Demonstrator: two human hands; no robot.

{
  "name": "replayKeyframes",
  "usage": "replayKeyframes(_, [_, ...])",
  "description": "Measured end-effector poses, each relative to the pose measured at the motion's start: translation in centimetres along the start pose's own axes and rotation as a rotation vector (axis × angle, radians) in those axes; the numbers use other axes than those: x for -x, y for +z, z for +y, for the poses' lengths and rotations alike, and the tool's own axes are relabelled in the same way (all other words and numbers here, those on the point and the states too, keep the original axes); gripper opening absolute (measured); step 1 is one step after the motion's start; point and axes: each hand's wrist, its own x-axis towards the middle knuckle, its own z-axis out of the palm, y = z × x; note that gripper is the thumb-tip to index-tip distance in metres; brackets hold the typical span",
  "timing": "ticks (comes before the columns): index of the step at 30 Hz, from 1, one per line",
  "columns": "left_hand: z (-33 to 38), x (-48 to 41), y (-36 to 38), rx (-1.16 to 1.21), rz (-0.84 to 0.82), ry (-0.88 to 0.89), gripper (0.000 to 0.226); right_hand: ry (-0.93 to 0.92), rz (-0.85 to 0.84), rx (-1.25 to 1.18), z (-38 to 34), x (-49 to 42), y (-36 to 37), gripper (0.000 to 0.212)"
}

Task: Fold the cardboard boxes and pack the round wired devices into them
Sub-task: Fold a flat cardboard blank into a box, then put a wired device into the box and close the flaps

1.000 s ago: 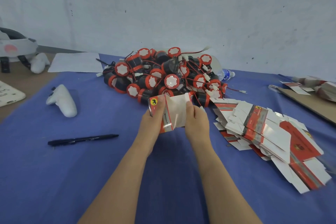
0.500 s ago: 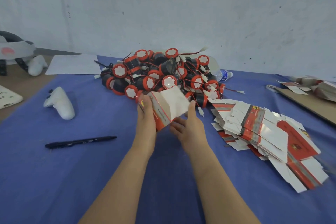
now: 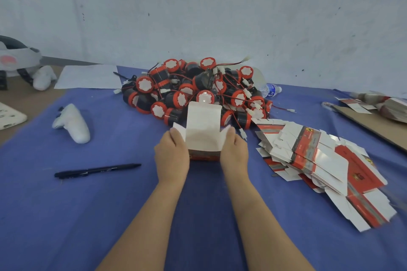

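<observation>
Between left hand and right hand, gripped, sits the cardboard box.

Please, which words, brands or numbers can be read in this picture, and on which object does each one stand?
Nothing here can be read.
Flat box blanks: small print and a yellow emblem, too blurred.
Water bottle: blue label, too small.
Held box: print on its red band, blurred.

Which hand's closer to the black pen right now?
Left. The left hand holds the box on its left side, right of the black pen; the right hand holds the opposite side, farther off.
</observation>
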Motion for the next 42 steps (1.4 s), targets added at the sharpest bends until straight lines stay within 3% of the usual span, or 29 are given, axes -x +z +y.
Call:
replayKeyframes(3, [-0.5, -0.8, -0.2, 0.056, -0.062, -0.102, 0.038, 0.151, 0.05, -0.056, 0.6, -1.1, -0.7, 0.016])
replayKeyframes(6, [-0.7, -1.4, -0.5, 0.186, -0.172, -0.212, 0.016, 0.182, -0.003, -0.007, 1.1, -1.2, -1.0, 0.016])
replayKeyframes(8, [0.0, -1.2, -0.6, 0.305, -0.224, -0.247, 0.026, 0.158, -0.043, -0.003, 0.8, -0.9, -0.8, 0.02])
replayKeyframes(11, [1.4, -0.5, -0.6, 0.499, -0.382, -0.167, 0.025, 0.159, -0.056, -0.077, 0.0, -0.7, -0.6, 0.025])
replayKeyframes(14, [2.0, -0.2, -1.0, 0.512, -0.458, -0.054, 0.033, 0.137, -0.032, -0.117, -1.0, -0.5, -0.1, 0.036])
replayKeyframes(16, [1.9, -0.5, -1.1, 0.485, -0.318, 0.039, 0.056, 0.118, -0.073, -0.19, -2.1, -0.7, 0.4, 0.039])
replayKeyframes(18, [1.5, -1.3, -1.6, 0.535, -0.018, 0.053, 0.069, 0.08, -0.086, -0.201, -3.2, -1.2, 1.6, 0.033])
replayKeyframes(20, [1.4, -2.3, -2.5, 0.648, 0.235, -0.098, 0.08, -0.02, -0.091, -0.038, -3.4, -1.8, 3.2, 0.025])
replayKeyframes(22, [0.8, -3.3, -3.3, 0.712, 0.404, -0.256, 0.083, -0.16, -0.163, 0.203, -3.2, -2.0, 5.8, 0.034])
replayKeyframes(25, [0.2, -3.6, -3.4, 0.693, 0.488, -0.306, 0.07, -0.458, -0.327, 0.65, -2.5, -2.0, 10.0, 0.049])
replayKeyframes(28, [0.2, -3.5, -3.0, 0.685, 0.525, -0.255, 0.051, -0.514, -0.397, 0.937, -2.0, -2.2, 12.5, 0.06])
replayKeyframes(30, [0.2, -3.6, -2.9, 0.693, 0.545, -0.242, 0.042, -0.469, -0.291, 0.996, -1.6, -2.4, 13.1, 0.063])
replayKeyframes(33, [0.3, -3.1, -2.6, 0.695, 0.513, -0.292, 0.051, -0.453, -0.092, 1.055, -1.6, -2.7, 12.8, 0.049])
replayKeyframes(37, [0.5, -2.6, -2.0, 0.721, 0.432, -0.278, 0.052, -0.457, -0.072, 1.041, -0.9, -3.6, 10.4, 0.052])
replayKeyframes(39, [0.5, -2.6, -1.8, 0.695, 0.403, -0.253, 0.05, -0.51, -0.117, 0.912, -0.9, -3.3, 9.2, 0.056])
replayKeyframes(42, [0.3, -2.7, -1.6, 0.667, 0.398, -0.253, 0.051, -0.364, -0.168, 0.184, -3.7, -1.9, 6.6, 0.037])
